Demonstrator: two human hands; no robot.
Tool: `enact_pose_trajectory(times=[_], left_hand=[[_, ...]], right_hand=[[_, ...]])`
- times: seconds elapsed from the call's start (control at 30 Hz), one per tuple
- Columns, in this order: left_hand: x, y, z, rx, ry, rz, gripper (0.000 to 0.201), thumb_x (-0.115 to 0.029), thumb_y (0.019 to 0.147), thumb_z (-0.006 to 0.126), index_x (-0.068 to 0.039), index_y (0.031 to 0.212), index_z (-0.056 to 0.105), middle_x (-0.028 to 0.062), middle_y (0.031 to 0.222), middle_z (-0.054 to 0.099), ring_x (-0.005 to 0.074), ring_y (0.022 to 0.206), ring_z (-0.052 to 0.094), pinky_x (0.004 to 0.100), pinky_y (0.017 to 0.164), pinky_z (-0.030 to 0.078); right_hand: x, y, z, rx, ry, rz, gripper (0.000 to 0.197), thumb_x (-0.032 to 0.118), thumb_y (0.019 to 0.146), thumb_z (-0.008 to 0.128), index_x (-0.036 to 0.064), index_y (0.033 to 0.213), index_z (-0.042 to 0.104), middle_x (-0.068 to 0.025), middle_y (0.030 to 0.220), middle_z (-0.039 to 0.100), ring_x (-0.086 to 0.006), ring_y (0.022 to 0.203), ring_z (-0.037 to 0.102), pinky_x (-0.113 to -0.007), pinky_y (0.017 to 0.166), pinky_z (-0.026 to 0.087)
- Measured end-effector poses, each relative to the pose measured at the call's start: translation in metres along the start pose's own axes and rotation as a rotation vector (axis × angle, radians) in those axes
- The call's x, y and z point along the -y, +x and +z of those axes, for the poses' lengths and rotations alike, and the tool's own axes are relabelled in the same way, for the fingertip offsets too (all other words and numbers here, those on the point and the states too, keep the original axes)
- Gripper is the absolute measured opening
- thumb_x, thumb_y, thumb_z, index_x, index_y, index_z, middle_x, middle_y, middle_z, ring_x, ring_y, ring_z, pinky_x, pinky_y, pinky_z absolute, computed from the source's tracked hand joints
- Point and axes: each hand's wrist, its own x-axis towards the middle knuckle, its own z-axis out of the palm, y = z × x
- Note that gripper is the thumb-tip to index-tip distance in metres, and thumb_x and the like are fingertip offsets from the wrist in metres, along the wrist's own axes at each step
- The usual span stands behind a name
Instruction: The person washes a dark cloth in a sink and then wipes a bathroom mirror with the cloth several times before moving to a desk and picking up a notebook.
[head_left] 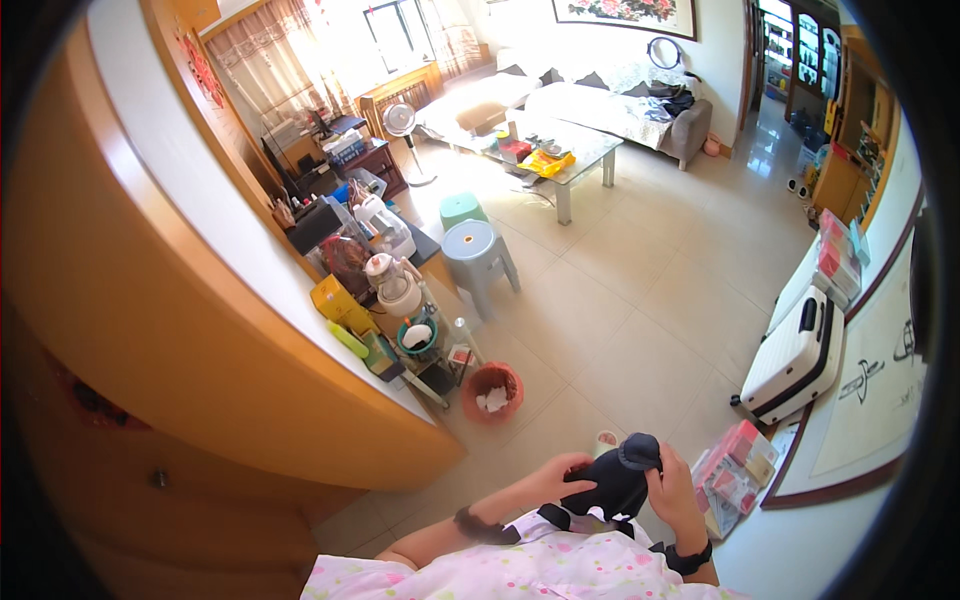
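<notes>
Close in front of my body, at the lower middle, I hold a dark navy cloth item [612,488]. A rounded, ribbed part sticks out at its top right; its exact kind cannot be made out. My left hand [558,480] grips its left edge, the fingers curled partly behind the cloth. On the other side my right hand [676,492] pinches it near the rounded part. A dark fluffy band circles my left wrist, and a black band is on the right one. Dark straps hang by the cloth, over a pale flowered garment.
A red waste bin [493,392] stands ahead on the tiled floor, near a cluttered shelf. Beyond are a grey stool [472,245], a glass coffee table [590,172] and a sofa [600,105]. Along the right wall are a white suitcase [795,355] and clear storage boxes [735,475].
</notes>
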Motion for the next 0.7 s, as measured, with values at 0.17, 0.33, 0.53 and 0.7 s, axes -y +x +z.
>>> enact_pose_trajectory(times=[0.17,0.33,0.53,0.7], left_hand=[[-0.035,0.066,-0.051,-0.252,-0.032,-0.011,0.033,-0.009,0.082,0.072,0.003,0.11,0.058,0.0049,0.097,0.059,0.0103,0.091,0.053,0.0258,0.08,0.046],[-0.078,0.137,-0.103,-0.375,0.128,0.073,0.041,-0.007,0.078,0.076,0.004,0.113,0.057,0.0073,0.104,0.061,0.0138,0.102,0.056,0.0275,0.09,0.045],[-0.073,0.231,-0.159,-0.59,-0.28,0.181,0.045,0.008,0.079,0.068,0.003,0.119,0.047,0.013,0.113,0.061,0.0172,0.106,0.059,0.0285,0.09,0.05],[-0.087,0.282,-0.216,-0.677,-0.548,0.087,0.05,0.008,0.082,0.065,0.0,0.124,0.039,0.0161,0.108,0.064,0.019,0.098,0.064,0.0282,0.082,0.053]], right_hand=[[-0.031,0.111,-0.018,-0.055,0.185,0.122,0.03,0.009,0.094,0.047,0.0006,0.122,0.052,-0.0107,0.06,0.046,-0.0186,0.056,0.051,-0.031,0.057,0.041],[-0.069,0.229,-0.036,-0.082,0.547,0.102,0.035,0.017,0.096,0.051,0.0044,0.129,0.048,-0.0002,0.064,0.048,-0.0074,0.057,0.044,-0.024,0.054,0.037],[-0.077,0.347,-0.059,0.437,0.39,0.292,0.071,0.018,0.089,0.066,0.006,0.144,0.023,-0.0047,0.075,0.058,-0.0074,0.064,0.054,-0.023,0.057,0.043],[-0.109,0.42,-0.043,0.271,0.914,0.269,0.076,0.002,0.086,0.066,0.0047,0.144,0.018,-0.0114,0.091,0.065,-0.0136,0.087,0.064,-0.025,0.078,0.05]])
